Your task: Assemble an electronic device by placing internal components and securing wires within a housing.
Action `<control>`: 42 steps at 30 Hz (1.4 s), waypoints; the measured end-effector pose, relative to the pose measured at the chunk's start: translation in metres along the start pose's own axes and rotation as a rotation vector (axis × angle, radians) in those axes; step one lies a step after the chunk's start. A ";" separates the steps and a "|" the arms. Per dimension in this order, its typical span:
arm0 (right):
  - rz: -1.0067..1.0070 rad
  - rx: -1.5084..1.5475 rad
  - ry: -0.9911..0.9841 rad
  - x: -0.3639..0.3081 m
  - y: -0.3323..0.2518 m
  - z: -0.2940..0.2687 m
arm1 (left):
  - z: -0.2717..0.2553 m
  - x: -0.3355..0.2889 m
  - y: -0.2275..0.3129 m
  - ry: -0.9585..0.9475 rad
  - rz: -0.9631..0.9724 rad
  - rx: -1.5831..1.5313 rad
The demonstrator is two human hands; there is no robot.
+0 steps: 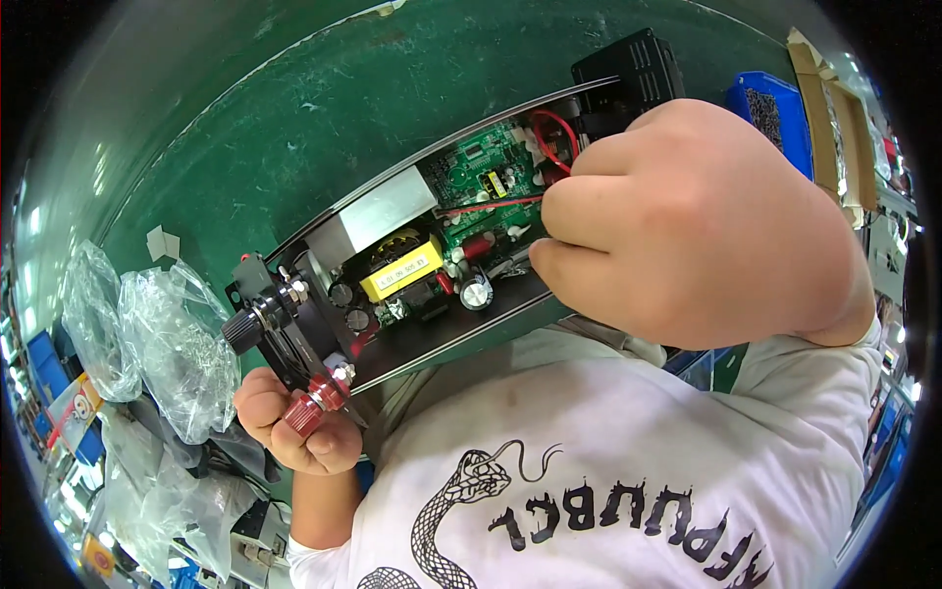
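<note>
An uncovered power supply (402, 355) in a long black metal case lies aslant across the green table. Its circuit board (461, 175) shows a yellow transformer (404, 270), a silver heat sink (388, 211) and capacitors. At its left end are a black binding post (240, 330) and a red binding post (316, 404). My left hand (294, 432) is closed around the red post, at the near left corner. My right hand (697, 226) is closed over the right part of the case. Red and black wires (496, 204) run to its fingers; what they hold is hidden.
A black slotted box-shaped part (628, 74) stands at the right end of the case. Beyond my right hand are a blue bin (773, 113) of small dark parts and an open cardboard box (834, 128). Clear plastic bags (182, 344) lie at the left.
</note>
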State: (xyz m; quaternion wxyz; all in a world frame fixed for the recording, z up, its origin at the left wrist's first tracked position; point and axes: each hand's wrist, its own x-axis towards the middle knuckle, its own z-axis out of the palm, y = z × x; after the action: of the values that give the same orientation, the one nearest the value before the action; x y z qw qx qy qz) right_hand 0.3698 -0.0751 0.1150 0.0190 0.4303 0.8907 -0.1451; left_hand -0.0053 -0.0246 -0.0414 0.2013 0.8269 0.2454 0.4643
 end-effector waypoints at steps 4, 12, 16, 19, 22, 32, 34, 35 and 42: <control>0.011 -0.018 -0.131 0.002 -0.003 -0.004 | -0.001 0.002 0.000 -0.007 0.011 0.020; 0.090 -0.046 0.143 0.008 -0.017 -0.002 | 0.009 0.016 0.009 0.038 -0.031 0.042; 0.167 0.015 0.249 0.005 -0.023 0.003 | 0.009 0.018 0.010 0.022 -0.030 0.039; 0.183 0.015 0.218 0.005 -0.023 0.002 | 0.011 0.020 0.010 0.012 -0.031 0.035; 0.133 0.093 0.213 0.008 -0.016 -0.002 | 0.012 0.022 0.012 0.004 -0.032 0.049; 0.144 -0.002 0.035 0.004 -0.026 -0.011 | 0.014 0.021 0.011 0.007 -0.011 0.021; 0.174 -0.033 0.070 0.005 -0.028 -0.012 | 0.011 0.020 0.011 0.017 -0.014 0.032; 0.177 -0.028 0.084 0.006 -0.029 -0.011 | 0.009 0.019 0.011 0.024 -0.016 0.037; 0.179 -0.054 0.131 0.004 -0.029 -0.005 | 0.012 0.018 0.008 0.015 0.008 0.015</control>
State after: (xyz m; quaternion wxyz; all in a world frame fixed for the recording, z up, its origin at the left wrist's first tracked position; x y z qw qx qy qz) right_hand 0.3455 -0.0874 0.1259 -0.0148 0.5159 0.8517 -0.0904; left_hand 0.0151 -0.0213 -0.0308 0.1916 0.8258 0.2472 0.4692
